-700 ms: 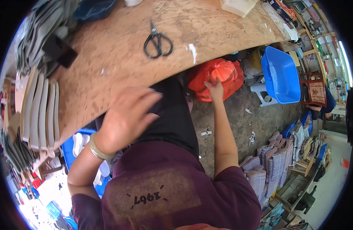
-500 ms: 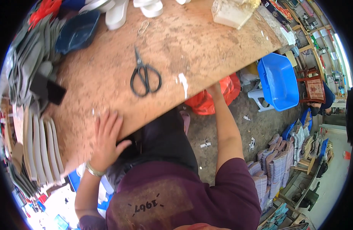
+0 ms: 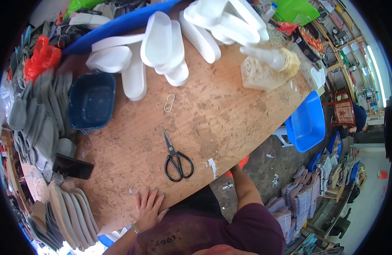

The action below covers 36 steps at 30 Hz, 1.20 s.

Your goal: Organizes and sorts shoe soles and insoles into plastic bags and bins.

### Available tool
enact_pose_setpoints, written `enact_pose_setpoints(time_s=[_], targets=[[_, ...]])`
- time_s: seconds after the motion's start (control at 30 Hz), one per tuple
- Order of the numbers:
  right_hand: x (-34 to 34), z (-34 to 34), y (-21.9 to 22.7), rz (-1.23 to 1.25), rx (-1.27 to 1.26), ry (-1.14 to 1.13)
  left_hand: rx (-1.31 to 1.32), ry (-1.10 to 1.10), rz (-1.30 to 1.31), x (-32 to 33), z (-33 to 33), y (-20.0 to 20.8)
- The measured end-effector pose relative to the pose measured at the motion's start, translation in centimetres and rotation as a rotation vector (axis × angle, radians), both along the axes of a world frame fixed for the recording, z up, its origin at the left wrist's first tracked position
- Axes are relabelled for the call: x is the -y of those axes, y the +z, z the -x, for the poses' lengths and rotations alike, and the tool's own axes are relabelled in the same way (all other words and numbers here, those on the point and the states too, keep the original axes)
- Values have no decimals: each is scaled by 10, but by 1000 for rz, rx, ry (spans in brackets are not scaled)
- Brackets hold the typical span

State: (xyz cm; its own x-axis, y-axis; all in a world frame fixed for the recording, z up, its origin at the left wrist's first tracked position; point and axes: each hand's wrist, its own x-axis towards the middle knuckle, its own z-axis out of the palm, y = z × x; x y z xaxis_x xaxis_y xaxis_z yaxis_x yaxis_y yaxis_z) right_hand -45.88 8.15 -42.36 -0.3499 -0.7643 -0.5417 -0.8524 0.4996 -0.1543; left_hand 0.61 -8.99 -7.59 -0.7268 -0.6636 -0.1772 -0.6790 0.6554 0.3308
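My left hand [image 3: 148, 209] lies flat on the wooden table near its front edge, fingers spread and holding nothing. My right hand [image 3: 236, 171] reaches down at the table's edge, beside a red plastic bag [image 3: 243, 161] that shows only as a sliver. Its fingers are hidden there. Between and beyond the hands lie black-handled scissors [image 3: 177, 163], blades pointing away. A torn white scrap [image 3: 212, 167] sits to their right, and a pale elastic loop [image 3: 169, 103] lies farther back.
White foam slippers [image 3: 157, 40] stand along the far side, with a cloudy plastic jug [image 3: 264, 70] to their right. On the left are a dark blue basin [image 3: 93, 100], grey soles [image 3: 45, 136], a black phone [image 3: 72, 167] and beige soles [image 3: 72, 212]. A blue tub [image 3: 307, 125] stands beyond the right edge.
The view has tilted up and shows more of the table's far side. My left hand stays flat on the table. My right hand and the red bag are now more hidden by the edge.
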Motion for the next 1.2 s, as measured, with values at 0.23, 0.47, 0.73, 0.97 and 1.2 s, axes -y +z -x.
enact_pose_setpoints(time_s=[0.23, 0.47, 0.73, 0.97, 1.2], targets=[[-29, 35, 214, -349, -13, -329, 5, 64, -210, 4, 5, 29], [-95, 119, 384, 127, 330, -241, -269, 237, -254, 13, 110, 108], [2, 119, 580, 283, 946, -52, -503, -199, -319, -3, 315, 207], [105, 44, 625, 623, 822, 490, -830, 74, -8, -22, 332, 222], [129, 10, 630, 710, 834, 715, -874, 343, 4, -39, 260, 230]])
